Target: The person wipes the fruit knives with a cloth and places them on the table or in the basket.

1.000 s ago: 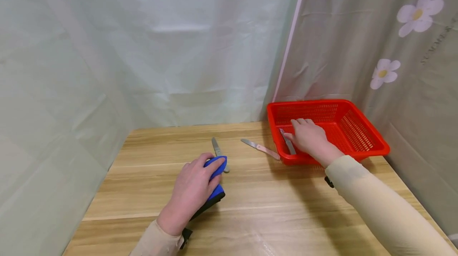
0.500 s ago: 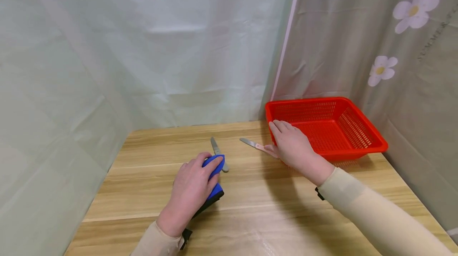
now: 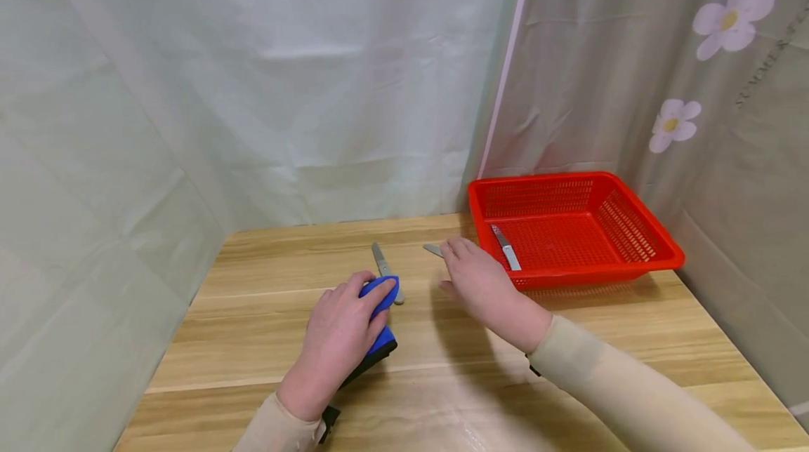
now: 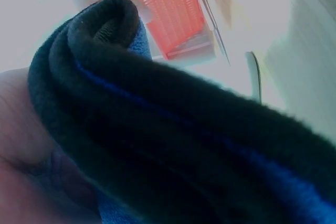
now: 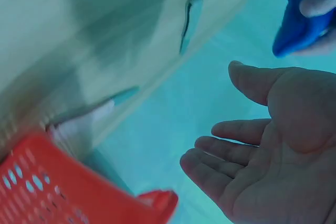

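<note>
My left hand [image 3: 338, 329] grips a folded blue cloth with black edging [image 3: 383, 290] above the table. Its dark folds fill much of the left wrist view. Partly behind the cloth lies a grey-handled knife [image 3: 381, 260]. My right hand [image 3: 489, 290] is empty, thumb and fingers apart, over the table beside the red basket's near left corner. In the head view it covers most of a knife, leaving the blade tip [image 3: 432, 250] in sight; the right wrist view shows this knife's pale handle [image 5: 86, 119]. Another knife [image 3: 508, 248] lies inside the basket.
The red plastic basket [image 3: 651, 255] with slotted walls stands at the back right of the wooden table [image 3: 253, 326]. Pale curtains [image 3: 354, 87] hang close behind the table and along both sides.
My right hand has come out of the basket and moved left past its rim, over the table, uncovering the knife in the basket. The left hand keeps its hold on the cloth.
</note>
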The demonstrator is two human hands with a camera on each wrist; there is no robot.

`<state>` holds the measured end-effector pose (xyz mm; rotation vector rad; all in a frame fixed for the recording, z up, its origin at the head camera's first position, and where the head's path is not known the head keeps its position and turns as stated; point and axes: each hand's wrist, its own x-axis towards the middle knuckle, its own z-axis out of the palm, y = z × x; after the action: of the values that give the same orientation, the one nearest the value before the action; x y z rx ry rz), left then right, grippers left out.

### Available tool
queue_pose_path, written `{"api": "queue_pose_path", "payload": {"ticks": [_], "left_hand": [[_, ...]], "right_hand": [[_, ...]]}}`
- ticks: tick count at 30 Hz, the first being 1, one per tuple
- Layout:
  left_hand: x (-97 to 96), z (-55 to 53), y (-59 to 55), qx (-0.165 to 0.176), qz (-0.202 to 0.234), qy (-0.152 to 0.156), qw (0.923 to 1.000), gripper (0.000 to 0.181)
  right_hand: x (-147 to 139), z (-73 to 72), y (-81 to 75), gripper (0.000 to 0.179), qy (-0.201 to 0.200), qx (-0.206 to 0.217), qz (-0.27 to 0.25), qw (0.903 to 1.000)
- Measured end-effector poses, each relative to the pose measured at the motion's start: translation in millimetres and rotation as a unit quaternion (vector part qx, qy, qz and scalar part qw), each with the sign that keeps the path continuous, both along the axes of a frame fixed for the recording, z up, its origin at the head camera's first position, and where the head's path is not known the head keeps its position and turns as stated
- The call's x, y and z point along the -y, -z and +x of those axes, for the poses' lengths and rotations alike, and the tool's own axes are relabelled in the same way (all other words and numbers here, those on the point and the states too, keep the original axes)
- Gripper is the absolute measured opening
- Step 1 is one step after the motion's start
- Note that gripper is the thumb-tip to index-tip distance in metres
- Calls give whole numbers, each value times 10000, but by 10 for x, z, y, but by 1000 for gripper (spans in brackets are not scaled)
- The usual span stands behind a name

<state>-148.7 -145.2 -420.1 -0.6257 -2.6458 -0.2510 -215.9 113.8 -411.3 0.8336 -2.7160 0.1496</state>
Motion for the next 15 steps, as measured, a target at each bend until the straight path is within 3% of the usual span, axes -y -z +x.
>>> {"api": "queue_pose_path", "payload": {"ticks": [7, 15], "left_hand": [[10, 8, 4, -12, 16, -1, 10000, 45], [19, 16, 31, 25, -34, 18, 10000, 45]], "right_hand": [[173, -29, 161, 68, 171, 718, 38, 9973], [118, -115, 426, 56, 476, 559, 603, 9955]]}}
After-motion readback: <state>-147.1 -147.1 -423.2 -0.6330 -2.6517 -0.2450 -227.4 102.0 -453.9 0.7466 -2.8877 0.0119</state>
